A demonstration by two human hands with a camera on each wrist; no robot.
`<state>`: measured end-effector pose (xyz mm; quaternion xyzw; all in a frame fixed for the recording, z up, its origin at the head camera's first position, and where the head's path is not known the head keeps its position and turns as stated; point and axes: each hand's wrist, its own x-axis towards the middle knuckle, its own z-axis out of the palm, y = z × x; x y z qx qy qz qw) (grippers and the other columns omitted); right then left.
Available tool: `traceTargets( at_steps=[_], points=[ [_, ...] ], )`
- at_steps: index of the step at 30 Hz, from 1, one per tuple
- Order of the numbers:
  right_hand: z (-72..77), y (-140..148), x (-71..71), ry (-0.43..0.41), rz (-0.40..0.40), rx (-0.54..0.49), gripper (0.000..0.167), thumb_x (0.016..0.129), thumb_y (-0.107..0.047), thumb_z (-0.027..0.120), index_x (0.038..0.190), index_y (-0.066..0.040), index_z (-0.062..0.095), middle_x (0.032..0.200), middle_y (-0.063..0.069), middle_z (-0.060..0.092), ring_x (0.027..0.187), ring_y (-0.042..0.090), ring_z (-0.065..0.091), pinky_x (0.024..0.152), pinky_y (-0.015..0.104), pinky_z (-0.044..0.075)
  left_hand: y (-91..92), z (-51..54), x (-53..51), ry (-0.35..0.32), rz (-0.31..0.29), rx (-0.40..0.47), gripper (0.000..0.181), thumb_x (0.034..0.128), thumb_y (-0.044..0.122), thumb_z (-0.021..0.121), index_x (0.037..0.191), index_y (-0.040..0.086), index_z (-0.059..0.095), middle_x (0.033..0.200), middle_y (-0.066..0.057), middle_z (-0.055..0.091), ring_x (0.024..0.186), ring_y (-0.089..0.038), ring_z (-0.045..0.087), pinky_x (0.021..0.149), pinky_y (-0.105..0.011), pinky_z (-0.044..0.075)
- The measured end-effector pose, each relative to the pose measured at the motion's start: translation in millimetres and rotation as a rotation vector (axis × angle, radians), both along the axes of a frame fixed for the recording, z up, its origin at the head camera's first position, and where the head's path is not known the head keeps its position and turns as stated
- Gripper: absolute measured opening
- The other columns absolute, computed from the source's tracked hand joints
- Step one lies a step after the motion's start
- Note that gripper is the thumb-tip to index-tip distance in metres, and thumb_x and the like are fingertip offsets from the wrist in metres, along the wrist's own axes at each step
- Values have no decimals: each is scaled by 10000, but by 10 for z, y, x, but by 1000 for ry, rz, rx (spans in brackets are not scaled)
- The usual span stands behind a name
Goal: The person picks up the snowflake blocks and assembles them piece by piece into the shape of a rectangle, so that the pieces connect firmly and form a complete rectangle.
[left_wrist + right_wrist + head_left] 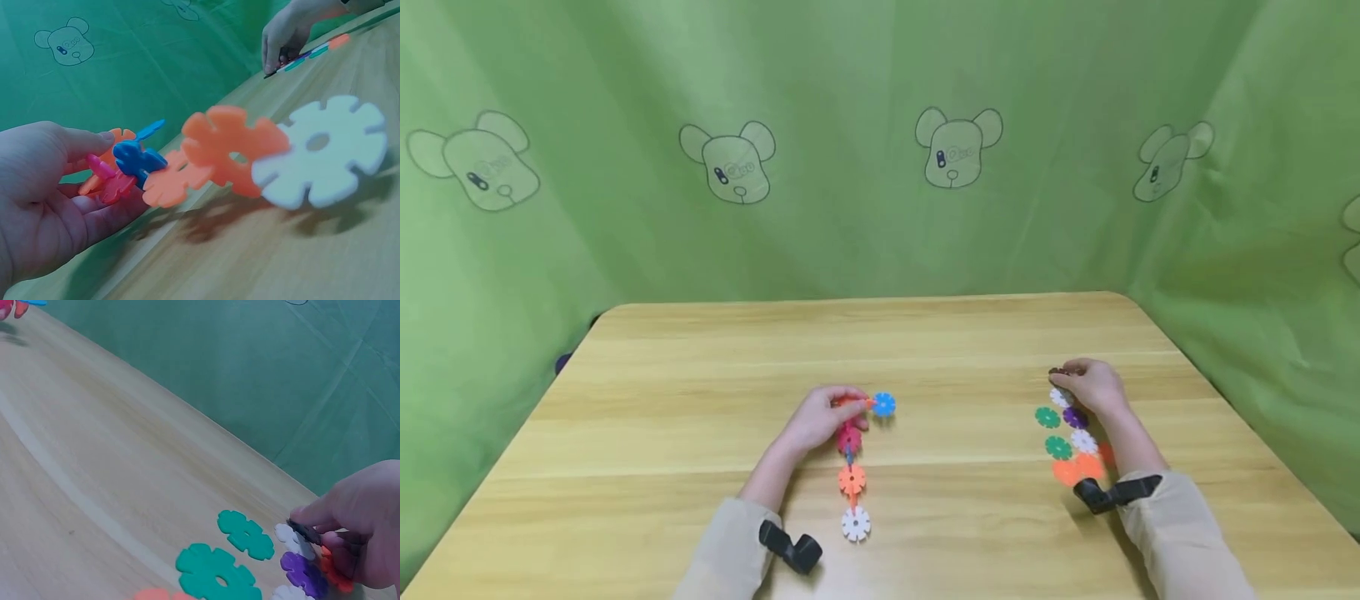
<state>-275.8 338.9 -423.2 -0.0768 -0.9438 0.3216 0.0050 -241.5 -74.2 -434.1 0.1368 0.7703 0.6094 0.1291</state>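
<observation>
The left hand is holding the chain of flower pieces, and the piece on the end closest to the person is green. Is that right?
Not quite: the end piece closest to the person is white, not green, as the head view shows. The left hand is holding the chain.

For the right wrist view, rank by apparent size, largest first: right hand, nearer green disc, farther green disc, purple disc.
1. Right hand
2. Nearer green disc, though the frame's bottom edge cuts it off
3. Farther green disc and purple disc: too alike to rank

Nearness inflates the nearer green disc.
</observation>
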Motion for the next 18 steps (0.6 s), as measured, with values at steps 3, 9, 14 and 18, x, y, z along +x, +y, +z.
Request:
traceTargets(
  at_steps=[3,9,14,18],
  points=[
    [-12,-3,6,16,19,47,475,888,-247,608,1157,136,523,1104,335,522,964,436,509,786,495,438,7,0,4,12,3,-9,252,902,152,594,1088,-15,624,786,-100,677,698,-177,647,643,-272,506],
    [14,21,-7,-18,47,79,353,857,-185,638,986,130,544,899,241,553,779,314,521,630,361,447,14,0,-10,22,2,-17,250,902,157,597,1088,-8,627,791,-105,678,699,-174,646,644,-268,502],
    [44,28,-3,-28,72,87,309,850,-166,645,955,100,528,886,218,533,775,305,500,617,338,422,24,-14,-25,27,-5,-25,259,906,162,595,1096,-11,627,819,-152,676,712,-183,646,641,-262,493],
    [57,19,-1,-14,79,89,385,825,-179,677,1007,113,504,925,244,527,824,344,494,657,369,416,24,74,40,22,-17,-19,245,913,110,575,1095,-49,614,842,-210,664,738,-247,652,625,-262,496]
  ],
)
